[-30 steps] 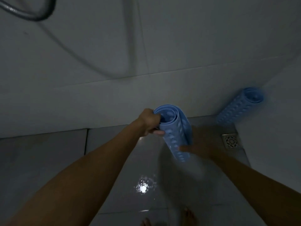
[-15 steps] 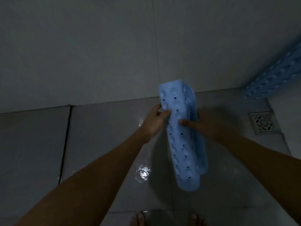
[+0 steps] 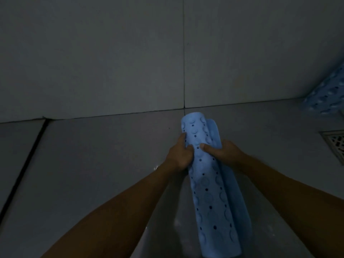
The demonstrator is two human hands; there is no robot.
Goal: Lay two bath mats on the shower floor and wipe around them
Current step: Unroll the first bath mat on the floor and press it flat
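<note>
Both hands grip one rolled blue mat [image 3: 208, 175] above the shower floor [image 3: 93, 164], left hand [image 3: 179, 155] and right hand [image 3: 221, 150] pinching its upper part; peel the loose edge outward evenly, suction cups down.

The second rolled mat [image 3: 328, 94] is cut off by the right edge of the frame, so only one blurred end is seen. The floor drain [image 3: 335, 144] at the right edge is likewise cropped. The fingers of the left hand [image 3: 179, 155] and of the right hand [image 3: 221, 150] are largely hidden behind the blue mat [image 3: 210, 183], whose inner layers are concealed and whose lower end is cut by the bottom edge. Both forearms are cropped at the bottom.
</note>
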